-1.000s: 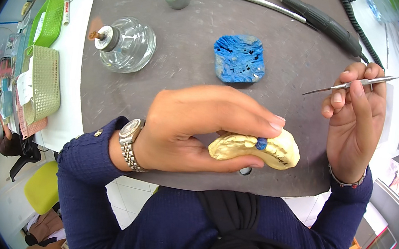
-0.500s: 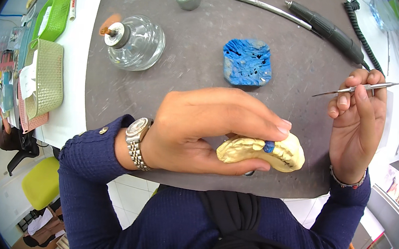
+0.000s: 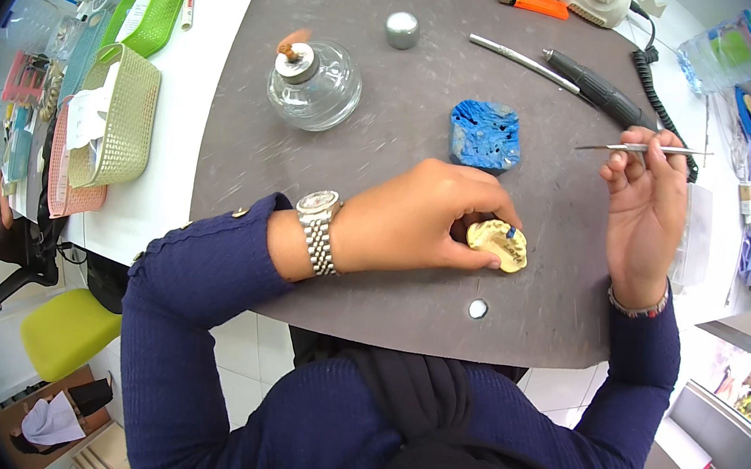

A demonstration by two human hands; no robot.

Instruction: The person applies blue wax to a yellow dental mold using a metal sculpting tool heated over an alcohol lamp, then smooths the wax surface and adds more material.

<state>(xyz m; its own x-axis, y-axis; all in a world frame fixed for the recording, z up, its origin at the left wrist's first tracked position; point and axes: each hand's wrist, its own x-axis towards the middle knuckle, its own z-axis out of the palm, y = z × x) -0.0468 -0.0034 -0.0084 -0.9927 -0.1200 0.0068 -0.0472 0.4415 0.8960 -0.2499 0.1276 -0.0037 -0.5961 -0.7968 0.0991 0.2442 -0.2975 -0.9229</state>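
Observation:
My left hand (image 3: pixel 425 212) grips a cream-coloured dental cast (image 3: pixel 498 243) between thumb and fingers, just over the dark work mat. A small patch of blue wax (image 3: pixel 513 233) sits on one tooth of the cast. Held off to the right, my right hand (image 3: pixel 648 193) pinches a thin metal carving tool (image 3: pixel 634 148) that lies nearly level. Beyond the left hand rests a carved block of blue wax (image 3: pixel 485 135). A glass spirit lamp (image 3: pixel 315 86), with an orange flame at its wick, stands farther left, and its metal cap (image 3: pixel 402 30) is on the mat.
A black handpiece (image 3: pixel 600 89) with a coiled cord and a metal rod (image 3: pixel 523 62) lie at the back right. An orange lighter (image 3: pixel 533 3) is near the far edge. Baskets (image 3: pixel 131 125) line the left side. A round hole (image 3: pixel 478 309) shows near the mat's front edge.
The view has shifted and widened. My left hand has lowered the cast toward the mat and turned it, so more of its inner side shows. My right hand still holds the tool, now more level.

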